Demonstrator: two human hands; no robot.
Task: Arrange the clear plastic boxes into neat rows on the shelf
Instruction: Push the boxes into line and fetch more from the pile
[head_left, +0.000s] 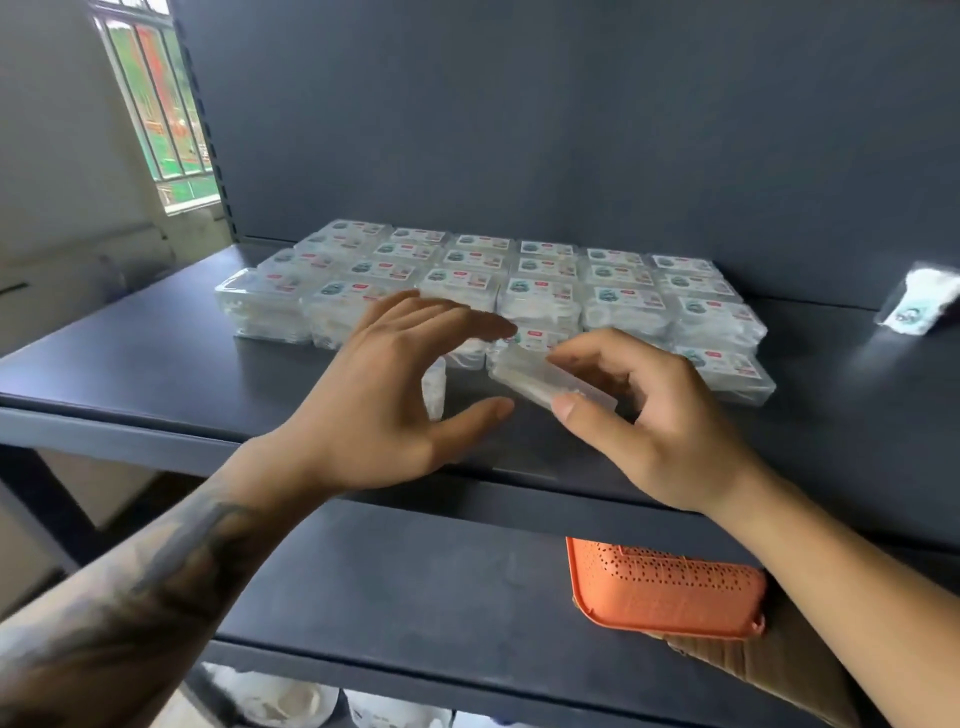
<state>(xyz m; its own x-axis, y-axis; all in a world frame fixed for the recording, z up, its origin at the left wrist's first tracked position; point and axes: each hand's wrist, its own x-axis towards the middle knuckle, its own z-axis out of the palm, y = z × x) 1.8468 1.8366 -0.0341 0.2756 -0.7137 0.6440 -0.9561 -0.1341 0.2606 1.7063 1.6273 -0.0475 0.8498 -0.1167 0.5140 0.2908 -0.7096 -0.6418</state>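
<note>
Several clear plastic boxes (540, 304) with printed labels stand in rows on the dark shelf (156, 364), stacked in low piles. My right hand (660, 415) pinches one clear box (540, 379) between thumb and fingers, tilted, just in front of the rows. My left hand (395, 395) hovers beside that box with fingers spread and nearly straight, holding nothing. A clear box (435, 387) stands on edge behind my left hand, partly hidden. Another labelled box (722, 366) lies at the front right of the rows.
A small clear packet (919, 301) leans against the back panel at the far right. An orange perforated basket (665, 590) sits on the lower shelf on a cardboard piece. A barred window (161, 104) is at the upper left.
</note>
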